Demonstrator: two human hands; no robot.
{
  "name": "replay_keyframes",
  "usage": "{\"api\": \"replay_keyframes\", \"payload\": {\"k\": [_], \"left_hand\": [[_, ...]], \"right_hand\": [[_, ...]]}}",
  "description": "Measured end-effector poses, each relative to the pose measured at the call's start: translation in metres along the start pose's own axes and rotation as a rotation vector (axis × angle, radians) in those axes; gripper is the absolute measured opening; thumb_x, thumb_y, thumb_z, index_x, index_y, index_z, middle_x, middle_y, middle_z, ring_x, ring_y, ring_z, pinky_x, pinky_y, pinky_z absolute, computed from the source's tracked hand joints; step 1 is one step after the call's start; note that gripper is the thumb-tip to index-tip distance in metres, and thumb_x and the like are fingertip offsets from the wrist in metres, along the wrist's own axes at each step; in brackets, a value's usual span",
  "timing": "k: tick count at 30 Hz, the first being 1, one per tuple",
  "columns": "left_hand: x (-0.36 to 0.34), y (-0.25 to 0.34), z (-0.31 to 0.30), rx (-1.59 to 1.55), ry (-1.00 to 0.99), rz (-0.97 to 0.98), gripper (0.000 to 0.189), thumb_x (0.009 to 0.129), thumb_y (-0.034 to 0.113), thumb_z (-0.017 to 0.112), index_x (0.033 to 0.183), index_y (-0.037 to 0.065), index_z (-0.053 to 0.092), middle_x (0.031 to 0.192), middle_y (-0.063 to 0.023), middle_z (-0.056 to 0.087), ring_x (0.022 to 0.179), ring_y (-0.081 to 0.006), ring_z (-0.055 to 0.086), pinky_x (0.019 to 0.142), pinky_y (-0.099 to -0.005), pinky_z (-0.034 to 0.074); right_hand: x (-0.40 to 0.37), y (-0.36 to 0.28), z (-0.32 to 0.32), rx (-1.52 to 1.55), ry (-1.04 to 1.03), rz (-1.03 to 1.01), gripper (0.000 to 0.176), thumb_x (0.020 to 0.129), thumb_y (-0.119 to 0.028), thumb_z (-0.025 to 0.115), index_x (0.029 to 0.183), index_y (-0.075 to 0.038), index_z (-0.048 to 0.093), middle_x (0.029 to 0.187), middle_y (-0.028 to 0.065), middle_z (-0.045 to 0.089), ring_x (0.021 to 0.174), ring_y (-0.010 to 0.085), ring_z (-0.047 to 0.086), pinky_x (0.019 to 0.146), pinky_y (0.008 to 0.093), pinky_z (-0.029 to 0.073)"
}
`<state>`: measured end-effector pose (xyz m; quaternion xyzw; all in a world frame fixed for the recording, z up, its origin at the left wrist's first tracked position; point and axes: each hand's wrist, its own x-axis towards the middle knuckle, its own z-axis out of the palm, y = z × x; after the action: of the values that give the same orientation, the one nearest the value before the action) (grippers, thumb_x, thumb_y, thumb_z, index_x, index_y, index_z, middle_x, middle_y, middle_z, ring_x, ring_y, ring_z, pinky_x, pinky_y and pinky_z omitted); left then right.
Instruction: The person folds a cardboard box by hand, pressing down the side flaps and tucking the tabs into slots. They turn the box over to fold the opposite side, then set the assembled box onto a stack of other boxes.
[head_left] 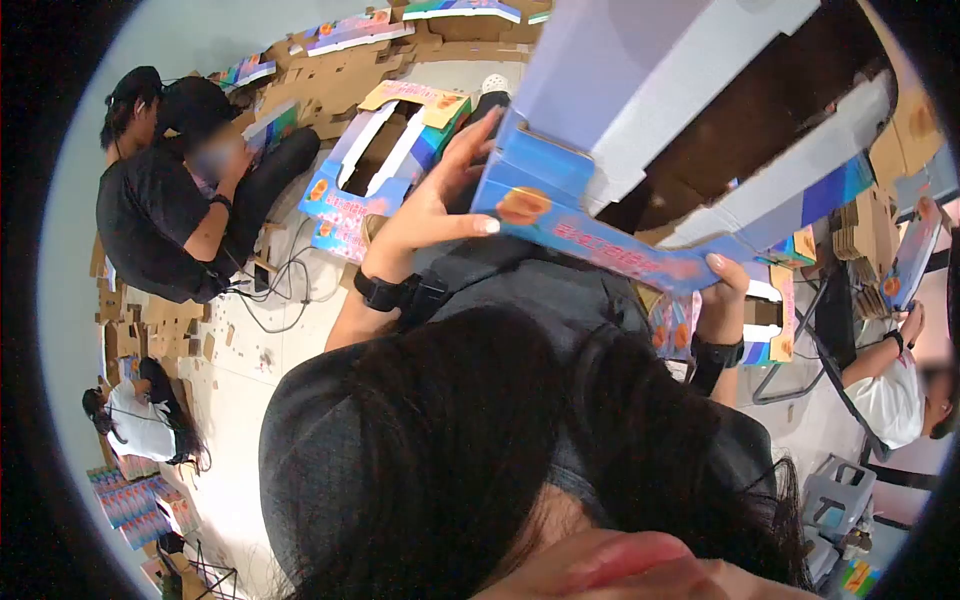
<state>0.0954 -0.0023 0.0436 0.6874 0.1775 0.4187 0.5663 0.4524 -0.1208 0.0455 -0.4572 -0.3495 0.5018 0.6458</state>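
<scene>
A blue and purple printed cardboard box [555, 165] with fruit pictures is lifted in front of my chest, tilted, its brown inside showing through a long opening between white flaps. At the box's left edge is my left hand [440, 205], its thumb along the printed side and its fingers against the end. My right hand [725, 295] grips the lower right edge with its thumb on the print; its other fingers are mostly hidden. Beyond my left hand, a similar box [375, 150] with a slot in its top stands on the floor.
Flattened cardboard [325, 85] covers the floor at the back. On the left a person in black [160, 200] sits by a cable [285, 290]. Another person in white [885, 395] works at the right, near a grey stool [840, 490]. Printed cartons [130, 505] stand at the lower left.
</scene>
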Motion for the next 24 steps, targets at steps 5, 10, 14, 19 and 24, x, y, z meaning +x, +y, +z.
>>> {"api": "replay_keyframes", "payload": {"k": [5, 10, 14, 19, 24], "left_hand": [[-0.002, -0.016, -0.012, -0.018, 0.087, 0.05, 0.096, 0.077, 0.04, 0.073, 0.154, 0.013, 0.023, 0.157, -0.0152, 0.026, 0.138, -0.0314, 0.038, 0.109, -0.0439, 0.03], [-0.026, 0.005, -0.028, -0.021, 0.289, -0.046, 0.069, 0.084, 0.045, 0.064, 0.136, 0.002, 0.048, 0.135, -0.0173, 0.054, 0.122, -0.0269, 0.054, 0.106, -0.0397, 0.036], [-0.032, -0.006, -0.056, 0.003, 0.424, 0.061, 0.063, 0.087, 0.046, 0.061, 0.128, -0.001, 0.053, 0.12, -0.0161, 0.061, 0.117, -0.0258, 0.056, 0.104, -0.0395, 0.039], [-0.039, -0.02, -0.074, -0.14, 0.437, 0.263, 0.06, 0.09, 0.048, 0.051, 0.12, -0.003, 0.054, 0.11, -0.0142, 0.059, 0.106, -0.0257, 0.056, 0.1, -0.039, 0.04], [-0.041, -0.021, -0.079, -0.154, 0.528, 0.246, 0.057, 0.09, 0.049, 0.049, 0.113, -0.002, 0.057, 0.103, -0.0126, 0.06, 0.101, -0.0237, 0.057, 0.095, -0.0369, 0.041]], "right_hand": [[-0.024, 0.0, -0.077, -0.022, 0.117, -0.095, 0.053, 0.069, -0.026, 0.066, 0.115, 0.0, 0.056, 0.101, 0.0141, 0.065, 0.093, 0.0288, 0.064, 0.084, 0.0409, 0.053], [-0.042, 0.014, -0.191, 0.037, 0.171, -0.302, 0.049, 0.081, -0.027, 0.06, 0.117, 0.006, 0.055, 0.108, 0.0187, 0.064, 0.098, 0.0324, 0.064, 0.088, 0.0435, 0.052], [-0.05, 0.012, -0.233, 0.024, 0.433, -0.302, 0.051, 0.089, -0.033, 0.058, 0.118, 0.008, 0.055, 0.113, 0.0196, 0.064, 0.1, 0.0318, 0.064, 0.091, 0.0428, 0.05], [-0.044, 0.02, -0.263, 0.104, 0.442, -0.238, 0.052, 0.091, -0.037, 0.059, 0.12, 0.007, 0.055, 0.117, 0.0186, 0.063, 0.104, 0.0305, 0.063, 0.093, 0.0445, 0.05], [-0.052, 0.028, -0.237, 0.068, 0.597, -0.25, 0.05, 0.09, -0.032, 0.063, 0.126, -0.001, 0.05, 0.119, 0.0144, 0.06, 0.109, 0.0286, 0.061, 0.093, 0.0464, 0.049]]}}
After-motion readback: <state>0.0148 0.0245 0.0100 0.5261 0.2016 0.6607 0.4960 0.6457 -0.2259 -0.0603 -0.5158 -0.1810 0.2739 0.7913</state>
